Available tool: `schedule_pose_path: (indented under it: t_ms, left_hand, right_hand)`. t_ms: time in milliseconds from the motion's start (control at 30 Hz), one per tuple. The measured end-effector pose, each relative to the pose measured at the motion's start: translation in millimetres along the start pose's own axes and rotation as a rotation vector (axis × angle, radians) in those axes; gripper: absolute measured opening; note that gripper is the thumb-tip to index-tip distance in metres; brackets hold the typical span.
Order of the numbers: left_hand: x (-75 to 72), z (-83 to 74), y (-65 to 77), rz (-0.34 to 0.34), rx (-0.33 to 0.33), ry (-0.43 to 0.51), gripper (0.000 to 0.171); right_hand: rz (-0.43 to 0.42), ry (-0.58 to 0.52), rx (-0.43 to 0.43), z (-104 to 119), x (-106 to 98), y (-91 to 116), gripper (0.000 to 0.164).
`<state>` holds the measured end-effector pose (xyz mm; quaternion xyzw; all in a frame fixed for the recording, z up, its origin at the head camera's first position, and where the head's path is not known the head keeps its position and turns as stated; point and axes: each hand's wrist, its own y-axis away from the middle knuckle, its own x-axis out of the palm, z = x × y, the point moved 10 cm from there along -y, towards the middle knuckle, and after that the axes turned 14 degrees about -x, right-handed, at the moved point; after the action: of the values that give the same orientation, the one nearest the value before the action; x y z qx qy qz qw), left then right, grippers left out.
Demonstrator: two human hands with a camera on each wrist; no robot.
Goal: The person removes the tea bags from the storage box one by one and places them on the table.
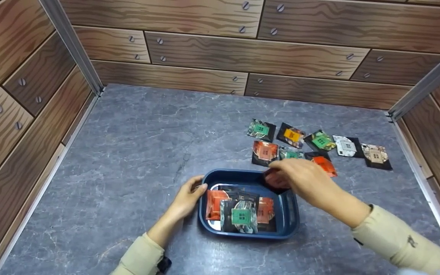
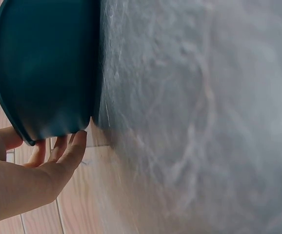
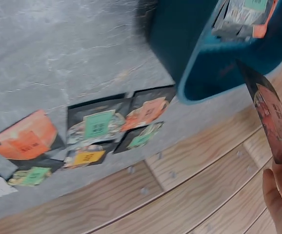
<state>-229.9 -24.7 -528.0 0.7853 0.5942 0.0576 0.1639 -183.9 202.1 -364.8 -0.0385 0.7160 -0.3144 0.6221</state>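
Observation:
My left hand (image 1: 185, 199) grips the left end of a dark blue plastic basin (image 1: 291, 225). In the left wrist view, its thumb is at the rim and its fingers lie against the outer wall. Over the basin's back right corner, my right hand (image 1: 307, 182) pinches a dark red and black sachet (image 1: 275, 178). The right wrist view shows this sachet (image 3: 271, 117) held by one end, tilted above the opening. Several sachets lie overlapping inside the basin, including a green-labelled one (image 1: 240, 217) on top and an orange one (image 1: 215, 204) at the left.
Beyond the basin, several sachets lie in two loose rows on the grey marbled tabletop (image 1: 136, 152). Among them are an orange-labelled one (image 1: 291, 135), a white one (image 1: 346, 146) and a beige one (image 1: 376, 156). Wood-patterned panels (image 1: 204, 49) enclose the back and sides.

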Motion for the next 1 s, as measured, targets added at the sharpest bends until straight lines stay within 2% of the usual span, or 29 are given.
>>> schedule_pose_path:
  t_ms: [133, 367, 600, 1000]
  left_hand:
    - [-0.5, -1.9, 1.1, 0.000, 0.011, 0.009, 0.038]
    - [-0.6, 0.1, 1.2, -0.003, 0.010, 0.016, 0.038]
    - [-0.8, 1.3, 0.2, -0.012, -0.007, -0.009, 0.039]
    - [0.1, 1.4, -1.3, -0.011, -0.004, -0.017, 0.039]
  right_hand:
    - [-0.046, 0.038, 0.107, -16.5, -13.5, 15.2, 0.029]
    - [-0.111, 0.095, 0.279, -38.5, -31.0, 45.5, 0.037]
    - [-0.139, 0.092, 0.484, -67.8, -40.4, 82.8, 0.035]
    - [-0.185, 0.135, 0.754, -122.4, -59.3, 167.4, 0.042]
